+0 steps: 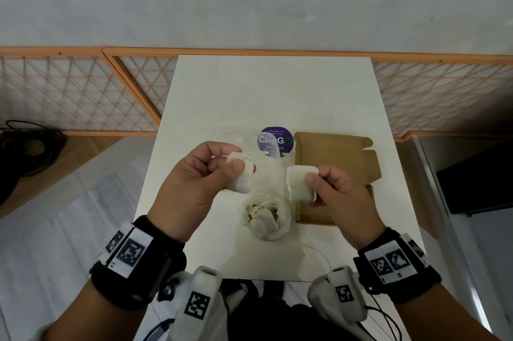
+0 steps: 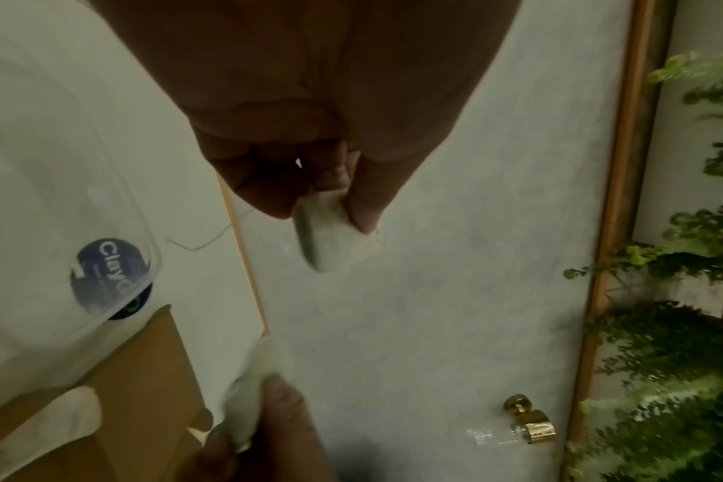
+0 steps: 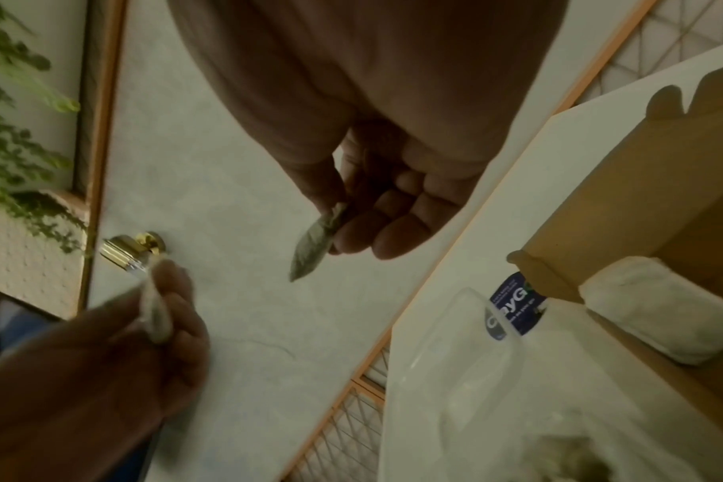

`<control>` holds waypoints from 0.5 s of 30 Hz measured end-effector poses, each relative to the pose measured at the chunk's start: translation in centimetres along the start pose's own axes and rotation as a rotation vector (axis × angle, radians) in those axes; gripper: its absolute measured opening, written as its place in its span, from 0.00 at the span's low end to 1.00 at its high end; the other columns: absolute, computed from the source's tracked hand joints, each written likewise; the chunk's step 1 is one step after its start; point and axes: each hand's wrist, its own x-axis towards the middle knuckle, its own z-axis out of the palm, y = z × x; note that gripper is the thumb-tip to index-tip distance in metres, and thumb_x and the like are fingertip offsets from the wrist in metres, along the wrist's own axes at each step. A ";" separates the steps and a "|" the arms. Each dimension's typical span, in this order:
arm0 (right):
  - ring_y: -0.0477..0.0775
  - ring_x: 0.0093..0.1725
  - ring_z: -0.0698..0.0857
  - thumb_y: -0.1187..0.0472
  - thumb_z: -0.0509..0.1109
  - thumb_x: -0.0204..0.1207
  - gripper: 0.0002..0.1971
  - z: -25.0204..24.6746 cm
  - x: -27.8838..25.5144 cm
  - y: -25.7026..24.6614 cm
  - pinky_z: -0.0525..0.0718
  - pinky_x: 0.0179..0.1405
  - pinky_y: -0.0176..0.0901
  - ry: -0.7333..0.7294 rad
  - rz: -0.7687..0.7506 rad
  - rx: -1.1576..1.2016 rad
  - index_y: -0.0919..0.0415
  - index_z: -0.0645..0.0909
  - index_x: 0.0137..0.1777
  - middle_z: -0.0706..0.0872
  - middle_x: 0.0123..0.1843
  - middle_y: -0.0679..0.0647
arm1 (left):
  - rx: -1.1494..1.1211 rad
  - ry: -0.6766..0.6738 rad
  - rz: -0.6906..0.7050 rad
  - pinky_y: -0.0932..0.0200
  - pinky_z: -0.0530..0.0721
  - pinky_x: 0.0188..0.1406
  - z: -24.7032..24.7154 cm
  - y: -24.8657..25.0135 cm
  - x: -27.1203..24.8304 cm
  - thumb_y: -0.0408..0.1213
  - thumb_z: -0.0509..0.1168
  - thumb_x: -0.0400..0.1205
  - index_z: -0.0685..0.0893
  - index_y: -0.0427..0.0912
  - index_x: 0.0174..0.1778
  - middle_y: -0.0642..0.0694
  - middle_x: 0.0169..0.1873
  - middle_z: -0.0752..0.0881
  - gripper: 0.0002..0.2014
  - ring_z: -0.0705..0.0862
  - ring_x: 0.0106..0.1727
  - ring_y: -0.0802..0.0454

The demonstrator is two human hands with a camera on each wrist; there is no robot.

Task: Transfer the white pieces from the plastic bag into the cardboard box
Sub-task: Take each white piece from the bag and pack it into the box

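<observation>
My left hand (image 1: 222,165) pinches a white piece (image 1: 243,175) between thumb and fingers, raised above the table. Thumb and curled fingers of my right hand (image 1: 319,182) pinch a second white piece (image 1: 301,183) at the left edge of the open cardboard box (image 1: 338,157). Below the two hands lies the clear plastic bag (image 1: 266,217) with several white pieces inside. The left wrist view shows the left hand's piece (image 2: 327,234) end-on. In the right wrist view the right hand's piece (image 3: 314,241) looks thin, and another white piece (image 3: 657,309) lies in the box (image 3: 624,182).
A clear plastic lid with a round purple sticker (image 1: 276,140) lies behind the hands on the white table (image 1: 277,90). An orange lattice screen (image 1: 69,90) runs behind the table. Dark cables (image 1: 25,146) lie on the floor at left.
</observation>
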 end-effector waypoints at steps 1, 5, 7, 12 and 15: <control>0.44 0.43 0.88 0.62 0.70 0.88 0.05 0.0 -0.1 -0.4 0.91 0.44 0.46 -0.005 -0.006 0.032 0.59 0.87 0.54 0.93 0.46 0.48 | 0.002 0.012 -0.027 0.52 0.91 0.48 0.0 -0.3 0.1 0.32 0.71 0.77 0.86 0.38 0.61 0.33 0.45 0.94 0.15 0.93 0.45 0.42; 0.44 0.43 0.90 0.63 0.68 0.89 0.04 0.3 -0.5 -2.1 0.93 0.45 0.50 0.000 -0.074 0.055 0.59 0.85 0.55 0.94 0.47 0.48 | 0.065 -0.027 -0.107 0.56 0.90 0.43 0.6 -0.8 -0.1 0.34 0.70 0.79 0.86 0.34 0.59 0.32 0.50 0.94 0.13 0.93 0.47 0.47; 0.43 0.42 0.90 0.62 0.68 0.89 0.04 0.6 -0.7 -2.7 0.93 0.48 0.56 0.011 -0.100 0.056 0.59 0.83 0.55 0.94 0.47 0.48 | 0.099 -0.063 -0.105 0.57 0.89 0.42 1.0 -0.9 -0.4 0.36 0.69 0.79 0.86 0.36 0.53 0.35 0.53 0.94 0.10 0.92 0.45 0.48; 0.55 0.45 0.90 0.61 0.69 0.88 0.04 1.7 -0.7 -3.3 0.91 0.53 0.68 -0.022 -0.168 0.037 0.55 0.84 0.51 0.94 0.47 0.57 | 0.083 -0.106 -0.131 0.50 0.92 0.46 2.4 -1.5 -0.5 0.37 0.72 0.80 0.89 0.39 0.49 0.50 0.64 0.91 0.06 0.94 0.52 0.41; 0.58 0.45 0.89 0.64 0.69 0.88 0.03 2.4 -0.9 -3.4 0.89 0.54 0.65 -0.075 -0.205 0.084 0.64 0.82 0.55 0.93 0.46 0.59 | 0.086 -0.124 -0.138 0.51 0.92 0.42 3.2 -1.6 -0.1 0.35 0.69 0.86 0.87 0.40 0.51 0.45 0.58 0.92 0.04 0.94 0.45 0.37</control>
